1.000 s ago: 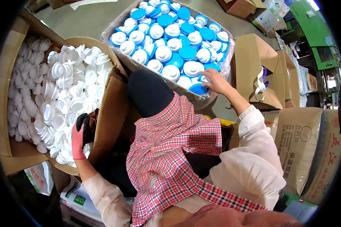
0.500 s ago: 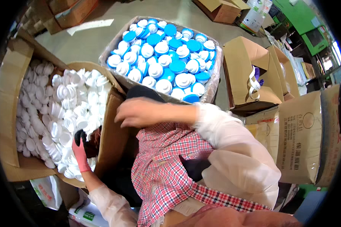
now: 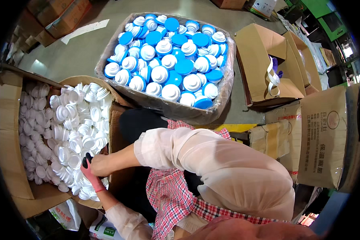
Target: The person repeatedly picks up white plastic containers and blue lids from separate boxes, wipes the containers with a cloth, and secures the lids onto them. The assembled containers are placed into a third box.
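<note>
My left hand (image 3: 91,173), in a pink glove with black fingertips, is at the near right wall of a cardboard carton of white ribbed plastic caps (image 3: 74,140). Its fingers are curled together. My bare right hand (image 3: 101,165) reaches across and meets it there, fingers bunched against the glove. Whatever lies between the two hands is hidden. Part of a dark reddish-brown thing (image 3: 104,150) shows just behind them, its kind unclear. Beyond my knee stands a plastic-lined box of blue-and-white stepped stoppers (image 3: 170,62), heaped to the rim.
Open cardboard boxes (image 3: 264,66) stand to the right, one with a white strap (image 3: 273,80) over its edge. Closer on that side is a large printed carton (image 3: 322,138). Stacked boxes (image 3: 64,18) are at the far left. Printed sacks (image 3: 66,214) lie below the caps carton.
My right hand has swung left and down from above my lap to my gloved left hand. The left hand stays near the carton wall. The view has shifted slightly.
</note>
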The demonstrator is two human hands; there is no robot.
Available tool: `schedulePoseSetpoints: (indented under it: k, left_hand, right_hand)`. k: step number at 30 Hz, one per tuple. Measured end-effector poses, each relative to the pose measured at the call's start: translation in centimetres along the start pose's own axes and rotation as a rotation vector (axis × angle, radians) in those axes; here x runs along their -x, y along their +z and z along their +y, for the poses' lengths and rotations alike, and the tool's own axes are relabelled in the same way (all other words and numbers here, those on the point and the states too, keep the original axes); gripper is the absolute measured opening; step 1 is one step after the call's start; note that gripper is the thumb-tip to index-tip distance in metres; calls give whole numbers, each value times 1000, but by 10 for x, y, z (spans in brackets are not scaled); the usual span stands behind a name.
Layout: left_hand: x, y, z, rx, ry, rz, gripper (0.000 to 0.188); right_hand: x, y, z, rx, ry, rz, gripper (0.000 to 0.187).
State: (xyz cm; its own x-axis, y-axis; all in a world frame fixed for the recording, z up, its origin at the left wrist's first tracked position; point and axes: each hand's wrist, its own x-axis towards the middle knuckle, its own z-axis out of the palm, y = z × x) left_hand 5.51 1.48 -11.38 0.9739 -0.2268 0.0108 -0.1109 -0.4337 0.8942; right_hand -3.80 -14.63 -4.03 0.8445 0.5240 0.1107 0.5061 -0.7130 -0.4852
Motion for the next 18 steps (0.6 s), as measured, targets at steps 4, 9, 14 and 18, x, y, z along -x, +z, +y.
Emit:
schedulePoseSetpoints:
  k: [4,9,14,18]
  left_hand:
    - [-4,1,12,41,-25,-106,24]
    - [3,11,23,107,30,-82,28]
    - [19,19,50,-84,115,-10,23]
    - [17,16,56,-152,126,-36,21]
  right_hand:
    - [2,-5,0,80,-24,129,17]
    - [2,-6,-5,81,8,146,14]
    - [7,-14,-9,81,65,113,15]
    - [14,-24,-8,44,49,79,15]
